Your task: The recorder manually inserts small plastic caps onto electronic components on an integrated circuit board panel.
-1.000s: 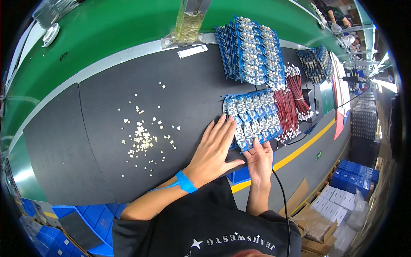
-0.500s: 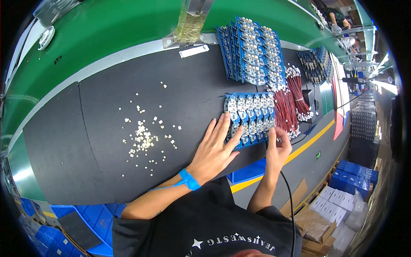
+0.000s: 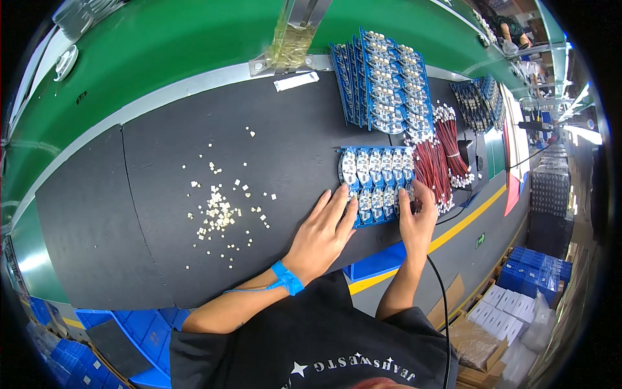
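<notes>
A blue panel of joined circuit boards (image 3: 376, 176), set with pale components in two rows, lies on the dark-topped table (image 3: 162, 149) in front of the person, right of the middle. The left hand (image 3: 322, 236) has its fingers spread and loosely extended, their tips touching the panel's lower left edge; its grip is released, laid against the board rather than closed round it. The right hand (image 3: 418, 217) is at the panel's lower right edge, with thumb and forefinger bent toward each other; whether its grip is clenched on the edge or merely touching it, I cannot tell. A blue wrist strap (image 3: 287, 278) circles the left wrist, its thin cord running back along the forearm. Just right of the panel lie red wire bundles (image 3: 431, 165) with white ends. Behind the panel, a group of similar blue board panels (image 3: 396, 84) leans close together, and more dark board panels (image 3: 478, 104) sit farther right. Well to the left, small whitish pieces (image 3: 219, 211) are scattered in a loose heap. A white strip (image 3: 297, 81) lies near the foot of a metal post (image 3: 295, 42) at the table's far edge.
</notes>
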A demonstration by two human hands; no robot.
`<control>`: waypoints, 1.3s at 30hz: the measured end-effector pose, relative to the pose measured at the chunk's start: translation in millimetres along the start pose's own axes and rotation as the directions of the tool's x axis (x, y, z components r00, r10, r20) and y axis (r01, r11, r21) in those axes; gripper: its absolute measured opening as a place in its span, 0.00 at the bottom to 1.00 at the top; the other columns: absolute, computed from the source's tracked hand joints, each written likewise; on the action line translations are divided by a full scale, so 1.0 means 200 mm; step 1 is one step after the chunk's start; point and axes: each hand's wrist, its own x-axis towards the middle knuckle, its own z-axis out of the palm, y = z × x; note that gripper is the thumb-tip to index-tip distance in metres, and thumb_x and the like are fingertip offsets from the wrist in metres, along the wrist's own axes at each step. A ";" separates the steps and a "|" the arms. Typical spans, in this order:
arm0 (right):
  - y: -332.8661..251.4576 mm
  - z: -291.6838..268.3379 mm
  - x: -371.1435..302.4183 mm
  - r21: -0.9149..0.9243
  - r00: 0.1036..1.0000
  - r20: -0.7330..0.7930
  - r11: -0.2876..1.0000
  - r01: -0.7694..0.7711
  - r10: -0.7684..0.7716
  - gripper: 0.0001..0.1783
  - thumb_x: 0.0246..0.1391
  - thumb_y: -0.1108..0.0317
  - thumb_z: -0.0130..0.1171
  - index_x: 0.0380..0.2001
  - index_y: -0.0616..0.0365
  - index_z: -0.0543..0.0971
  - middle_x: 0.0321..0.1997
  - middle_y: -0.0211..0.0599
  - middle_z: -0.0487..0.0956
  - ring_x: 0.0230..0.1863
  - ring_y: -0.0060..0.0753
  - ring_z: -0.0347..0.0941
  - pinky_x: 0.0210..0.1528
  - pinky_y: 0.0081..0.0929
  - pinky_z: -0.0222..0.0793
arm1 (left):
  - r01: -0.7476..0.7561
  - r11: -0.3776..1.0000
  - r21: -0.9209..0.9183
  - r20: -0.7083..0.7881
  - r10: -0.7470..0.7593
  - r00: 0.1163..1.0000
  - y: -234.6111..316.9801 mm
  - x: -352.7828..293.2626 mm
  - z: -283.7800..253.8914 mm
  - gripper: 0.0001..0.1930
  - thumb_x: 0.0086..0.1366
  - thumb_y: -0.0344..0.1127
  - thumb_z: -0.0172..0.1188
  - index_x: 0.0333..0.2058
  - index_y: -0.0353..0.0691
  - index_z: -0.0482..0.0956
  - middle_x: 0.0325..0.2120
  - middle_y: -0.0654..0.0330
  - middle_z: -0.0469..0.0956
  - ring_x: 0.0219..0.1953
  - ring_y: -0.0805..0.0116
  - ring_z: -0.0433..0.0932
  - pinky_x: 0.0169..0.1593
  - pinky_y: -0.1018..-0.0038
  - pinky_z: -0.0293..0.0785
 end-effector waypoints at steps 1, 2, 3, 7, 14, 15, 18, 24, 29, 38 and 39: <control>-0.02 -0.02 0.00 0.007 0.997 0.051 0.998 -0.061 0.061 0.14 0.48 0.69 0.60 0.37 0.67 0.75 0.40 0.51 0.75 0.39 0.46 0.73 0.43 0.33 0.66 | -0.004 1.000 0.014 0.003 0.003 1.000 0.00 -0.01 -0.01 0.26 0.54 0.31 0.60 0.50 0.26 0.66 0.53 0.35 0.61 0.55 0.46 0.65 0.60 0.56 0.59; -0.04 -0.05 0.00 0.011 0.987 0.104 0.992 -0.122 0.120 0.14 0.48 0.69 0.60 0.37 0.67 0.75 0.40 0.50 0.75 0.38 0.45 0.73 0.42 0.32 0.66 | -0.017 0.998 0.067 0.017 0.016 1.000 -0.01 -0.02 -0.03 0.25 0.54 0.30 0.60 0.50 0.26 0.66 0.53 0.35 0.62 0.55 0.45 0.65 0.59 0.56 0.59; -0.05 -0.06 0.00 0.009 0.971 0.152 0.982 -0.189 0.186 0.14 0.48 0.68 0.61 0.36 0.66 0.75 0.40 0.50 0.75 0.37 0.45 0.72 0.41 0.32 0.66 | -0.038 0.993 0.115 0.038 0.034 0.999 -0.02 -0.04 -0.05 0.25 0.54 0.30 0.60 0.50 0.26 0.67 0.53 0.36 0.62 0.55 0.45 0.65 0.59 0.56 0.59; -0.03 -0.05 0.07 -0.118 0.972 -0.036 0.966 0.229 -0.234 0.11 0.48 0.69 0.60 0.35 0.64 0.76 0.43 0.46 0.75 0.44 0.46 0.70 0.47 0.36 0.63 | 0.087 0.951 0.295 -0.084 -0.065 0.994 0.01 -0.06 -0.23 0.21 0.52 0.27 0.61 0.47 0.32 0.71 0.48 0.44 0.68 0.50 0.50 0.69 0.53 0.60 0.66; -0.14 0.04 0.18 -0.093 0.903 0.291 0.930 0.355 -0.316 0.18 0.52 0.62 0.56 0.42 0.64 0.74 0.43 0.46 0.74 0.47 0.49 0.68 0.49 0.38 0.61 | 0.462 0.641 -0.613 0.302 -0.349 0.887 0.23 -0.27 -0.10 0.39 0.57 0.29 0.59 0.61 0.29 0.43 0.55 0.39 0.56 0.57 0.50 0.62 0.56 0.62 0.63; -0.13 0.01 0.16 -0.121 0.903 0.326 0.935 0.332 -0.279 0.18 0.52 0.62 0.56 0.41 0.64 0.74 0.41 0.46 0.74 0.46 0.49 0.68 0.48 0.38 0.61 | 0.474 0.586 -0.657 0.309 -0.364 0.879 0.23 -0.27 -0.10 0.39 0.58 0.29 0.58 0.61 0.29 0.43 0.56 0.39 0.55 0.59 0.50 0.59 0.58 0.62 0.60; -0.11 -0.06 0.10 -0.132 0.915 0.342 0.953 0.272 -0.213 0.18 0.51 0.62 0.57 0.40 0.65 0.74 0.36 0.49 0.74 0.41 0.51 0.70 0.42 0.38 0.64 | 0.455 0.361 -0.814 0.314 -0.386 0.868 0.20 -0.21 -0.13 0.40 0.59 0.29 0.57 0.62 0.30 0.40 0.61 0.40 0.48 0.64 0.50 0.48 0.64 0.59 0.46; 0.00 -0.21 -0.09 0.063 0.786 0.595 0.965 -0.253 0.168 0.15 0.52 0.63 0.59 0.25 0.69 0.77 0.16 0.42 0.75 0.15 0.28 0.69 0.19 0.26 0.62 | 0.293 0.672 -0.680 -0.068 -0.456 0.888 0.09 -0.04 -0.18 0.36 0.56 0.24 0.58 0.60 0.27 0.48 0.61 0.43 0.52 0.64 0.55 0.50 0.64 0.63 0.47; -0.06 -0.09 0.02 0.097 0.990 0.098 0.991 0.095 -0.104 0.12 0.50 0.70 0.58 0.36 0.68 0.75 0.36 0.48 0.77 0.34 0.40 0.73 0.39 0.29 0.67 | 0.365 0.317 -0.876 0.069 -0.665 0.744 0.29 -0.31 -0.23 0.35 0.56 0.21 0.56 0.60 0.32 0.49 0.60 0.48 0.53 0.63 0.58 0.52 0.62 0.64 0.51; -0.05 -0.01 0.01 0.046 0.976 0.218 0.999 -0.001 -0.009 0.16 0.49 0.65 0.60 0.37 0.67 0.75 0.35 0.51 0.75 0.33 0.47 0.72 0.36 0.34 0.66 | 0.320 0.168 -0.932 0.201 -0.496 0.845 0.20 -0.22 -0.13 0.41 0.57 0.19 0.53 0.63 0.34 0.37 0.64 0.48 0.40 0.67 0.59 0.40 0.66 0.65 0.36; -0.03 -0.02 -0.02 0.042 0.980 0.200 0.999 -0.022 0.014 0.16 0.49 0.65 0.60 0.37 0.67 0.75 0.34 0.51 0.75 0.32 0.47 0.72 0.35 0.34 0.66 | 0.289 0.190 -0.938 0.170 -0.474 0.864 0.19 -0.19 -0.12 0.41 0.57 0.19 0.53 0.63 0.34 0.37 0.64 0.48 0.40 0.67 0.58 0.40 0.66 0.65 0.35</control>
